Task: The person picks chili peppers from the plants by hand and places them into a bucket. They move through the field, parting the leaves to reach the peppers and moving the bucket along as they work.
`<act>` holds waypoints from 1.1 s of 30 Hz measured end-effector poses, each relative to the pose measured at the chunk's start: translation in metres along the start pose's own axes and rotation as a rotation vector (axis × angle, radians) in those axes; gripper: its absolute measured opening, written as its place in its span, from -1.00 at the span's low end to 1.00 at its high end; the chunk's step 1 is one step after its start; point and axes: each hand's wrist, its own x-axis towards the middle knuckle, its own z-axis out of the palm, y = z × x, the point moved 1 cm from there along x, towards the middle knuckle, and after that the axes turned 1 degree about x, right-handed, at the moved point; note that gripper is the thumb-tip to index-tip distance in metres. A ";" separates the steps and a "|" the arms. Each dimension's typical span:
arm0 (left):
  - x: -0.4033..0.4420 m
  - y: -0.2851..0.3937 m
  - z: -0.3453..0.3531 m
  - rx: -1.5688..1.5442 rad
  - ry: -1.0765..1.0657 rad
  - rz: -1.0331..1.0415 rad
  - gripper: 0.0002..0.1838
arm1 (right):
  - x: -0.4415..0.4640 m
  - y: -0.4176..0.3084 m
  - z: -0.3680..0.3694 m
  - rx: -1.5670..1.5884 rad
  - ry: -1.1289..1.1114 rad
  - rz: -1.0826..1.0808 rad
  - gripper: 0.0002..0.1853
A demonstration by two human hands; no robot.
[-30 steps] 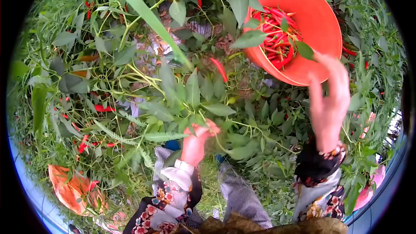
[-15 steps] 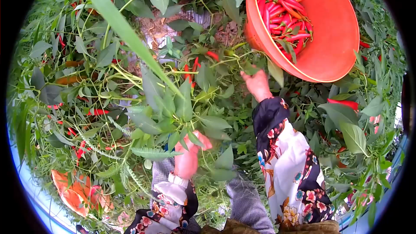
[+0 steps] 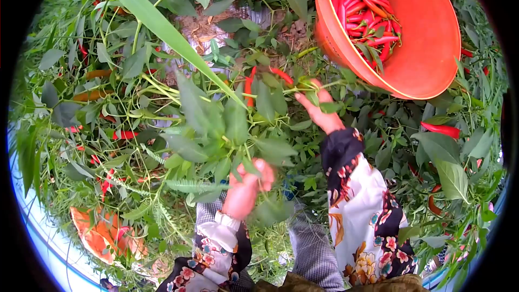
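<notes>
My left hand [image 3: 248, 186], at the lower middle, is closed round the stem of a leafy pepper plant [image 3: 235, 124]. Further up and to the right, my right hand [image 3: 323, 109] reaches into the foliage, thumb and fingers apart around a green stem and small leaves. Just left of it hangs a red chili [image 3: 281, 75], with another red chili [image 3: 249, 86] beside it. An orange-red bucket [image 3: 427, 38] leans at the upper right, holding a pile of red chilies [image 3: 362, 13].
A long green blade [image 3: 162, 30] crosses the upper left. More red chilies [image 3: 440, 129] hang among leaves on both sides. An orange object [image 3: 97, 232] lies at the lower left. My legs [image 3: 313, 249] show below.
My right hand came from the bucket's lower rim to the stems at the middle, and its fingers have since spread. My left hand stays closed on the plant. The view has shifted.
</notes>
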 end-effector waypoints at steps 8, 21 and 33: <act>0.009 0.004 0.014 0.021 -0.303 0.109 -0.61 | -0.046 -0.063 -0.037 0.126 0.102 -0.038 -0.76; 0.024 0.008 0.048 -0.187 -0.331 0.021 -0.55 | -0.138 -0.086 -0.029 -0.220 0.124 -0.048 -0.79; 0.038 -0.003 0.051 -0.211 -0.336 0.089 -0.69 | -0.171 -0.109 -0.054 -0.200 0.329 -0.082 -0.84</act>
